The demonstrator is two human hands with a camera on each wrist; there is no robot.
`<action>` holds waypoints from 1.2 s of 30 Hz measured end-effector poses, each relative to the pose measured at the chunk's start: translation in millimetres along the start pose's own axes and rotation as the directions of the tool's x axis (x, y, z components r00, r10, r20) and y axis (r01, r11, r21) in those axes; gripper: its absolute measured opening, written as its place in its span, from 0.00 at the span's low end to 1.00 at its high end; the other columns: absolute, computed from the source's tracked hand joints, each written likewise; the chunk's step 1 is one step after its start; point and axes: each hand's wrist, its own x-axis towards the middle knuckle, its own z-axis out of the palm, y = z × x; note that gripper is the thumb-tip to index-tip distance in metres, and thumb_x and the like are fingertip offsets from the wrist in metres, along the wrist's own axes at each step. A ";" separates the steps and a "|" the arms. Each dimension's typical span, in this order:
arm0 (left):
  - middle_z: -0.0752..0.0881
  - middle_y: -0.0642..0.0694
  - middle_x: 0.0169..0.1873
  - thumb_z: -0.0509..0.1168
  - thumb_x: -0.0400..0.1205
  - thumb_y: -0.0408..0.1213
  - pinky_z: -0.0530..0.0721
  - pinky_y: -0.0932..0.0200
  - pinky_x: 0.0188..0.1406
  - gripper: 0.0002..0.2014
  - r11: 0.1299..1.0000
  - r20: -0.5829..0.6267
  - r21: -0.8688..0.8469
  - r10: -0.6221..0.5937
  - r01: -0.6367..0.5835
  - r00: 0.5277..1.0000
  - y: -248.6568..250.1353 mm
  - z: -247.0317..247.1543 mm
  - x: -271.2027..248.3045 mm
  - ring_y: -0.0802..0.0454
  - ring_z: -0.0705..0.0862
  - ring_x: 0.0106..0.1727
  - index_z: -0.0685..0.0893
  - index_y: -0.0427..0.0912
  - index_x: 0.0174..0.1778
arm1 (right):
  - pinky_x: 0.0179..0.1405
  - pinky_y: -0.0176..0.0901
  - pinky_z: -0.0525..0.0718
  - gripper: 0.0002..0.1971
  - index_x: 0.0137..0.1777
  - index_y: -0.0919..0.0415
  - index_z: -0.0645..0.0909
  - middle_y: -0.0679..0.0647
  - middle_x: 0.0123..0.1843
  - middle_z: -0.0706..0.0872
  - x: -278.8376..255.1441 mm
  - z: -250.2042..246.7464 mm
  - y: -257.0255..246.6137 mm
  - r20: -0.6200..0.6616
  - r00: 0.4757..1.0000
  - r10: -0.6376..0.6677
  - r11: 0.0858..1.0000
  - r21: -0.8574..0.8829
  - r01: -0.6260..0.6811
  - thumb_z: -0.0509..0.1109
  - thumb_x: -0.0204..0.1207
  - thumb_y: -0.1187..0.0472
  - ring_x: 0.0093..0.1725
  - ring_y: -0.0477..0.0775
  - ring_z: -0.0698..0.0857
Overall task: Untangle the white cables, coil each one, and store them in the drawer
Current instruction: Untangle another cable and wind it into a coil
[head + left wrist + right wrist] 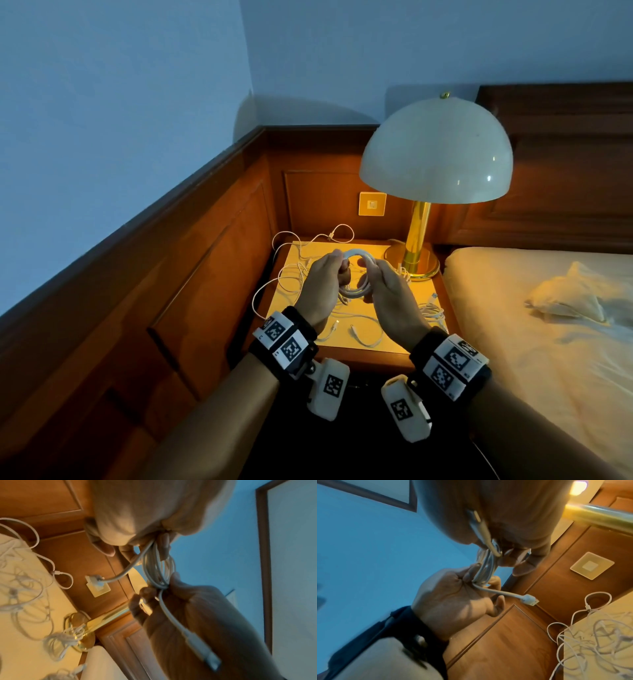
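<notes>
Both hands hold one coiled white cable (356,274) above the wooden nightstand (363,342).

Left hand (322,284) and right hand (394,298) pinch opposite sides of the coil; loose tangled white cables (294,274) lie below. No readable writing.

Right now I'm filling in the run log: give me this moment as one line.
stage: coiling | left hand: grips coiled cable | right hand: grips same coil | loose cables: on nightstand | drawer: unseen
</notes>
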 end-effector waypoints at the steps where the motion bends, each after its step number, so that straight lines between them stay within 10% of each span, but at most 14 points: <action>1: 0.64 0.51 0.26 0.48 0.93 0.37 0.67 0.63 0.28 0.18 0.999 -0.009 -0.037 -0.015 0.015 1.000 -0.9 2.0 -3.7 0.56 0.63 0.26 0.69 0.43 0.35 | 0.39 0.61 0.76 0.17 0.45 0.54 0.78 0.56 0.37 0.79 0.1 1.8 0.2 -0.026 1.000 0.005 1.000 0.004 -0.005 0.53 0.91 0.51 0.35 0.54 0.76; 6: 0.78 0.43 0.33 0.51 0.91 0.37 0.69 0.56 0.41 0.17 0.990 -0.039 -0.066 -0.126 0.124 0.991 -9.3 7.2 -20.3 0.50 0.75 0.36 0.78 0.39 0.39 | 0.28 0.52 0.69 0.15 0.43 0.59 0.83 0.61 0.31 0.80 2.9 -6.0 4.7 -0.119 0.989 -0.093 0.979 -0.194 0.069 0.60 0.89 0.58 0.28 0.51 0.72; 12: 0.84 0.39 0.33 0.49 0.92 0.52 0.70 0.44 0.53 0.30 0.927 0.133 -0.235 -0.267 0.292 0.954 -7.4 -8.8 -5.6 0.47 0.83 0.34 0.90 0.37 0.44 | 0.29 0.48 0.72 0.12 0.44 0.59 0.83 0.52 0.29 0.80 10.8 -20.9 2.2 0.100 0.963 -0.250 0.876 -0.400 0.269 0.61 0.87 0.63 0.29 0.52 0.74; 21: 0.62 0.52 0.23 0.53 0.93 0.44 0.68 0.57 0.31 0.21 0.912 -0.030 -0.378 -0.184 0.159 0.982 -5.6 7.9 -1.6 0.55 0.65 0.22 0.70 0.43 0.34 | 0.35 0.44 0.76 0.13 0.57 0.58 0.86 0.49 0.40 0.84 6.6 -25.2 -5.3 0.098 0.984 -0.148 0.916 -0.363 0.174 0.62 0.88 0.53 0.35 0.49 0.81; 25: 0.62 0.53 0.21 0.53 0.93 0.46 0.66 0.56 0.30 0.22 0.938 -0.079 -0.321 -0.164 0.130 0.983 -5.0 2.2 8.2 0.56 0.64 0.20 0.67 0.45 0.32 | 0.29 0.43 0.70 0.14 0.40 0.58 0.85 0.49 0.32 0.83 -0.7 -27.6 -8.9 0.097 0.992 -0.084 0.914 -0.390 0.115 0.65 0.86 0.56 0.30 0.52 0.77; 31: 0.58 0.49 0.26 0.53 0.93 0.44 0.66 0.59 0.26 0.21 0.876 0.077 -0.423 -0.219 0.231 0.973 6.3 -8.4 6.0 0.53 0.58 0.26 0.66 0.44 0.32 | 0.41 0.46 0.78 0.10 0.55 0.58 0.90 0.51 0.50 0.87 15.9 -39.8 -13.9 -0.007 0.992 -0.126 0.910 -0.398 0.113 0.66 0.85 0.64 0.47 0.52 0.83; 36: 0.61 0.52 0.23 0.54 0.93 0.41 0.66 0.61 0.24 0.19 0.786 0.241 -0.530 -0.222 0.320 0.945 13.0 -4.9 -1.4 0.55 0.57 0.25 0.67 0.44 0.33 | 0.42 0.46 0.89 0.08 0.49 0.52 0.92 0.51 0.42 0.93 31.0 -45.4 -21.1 -0.205 0.971 -0.126 0.966 -0.248 0.073 0.77 0.76 0.65 0.39 0.47 0.89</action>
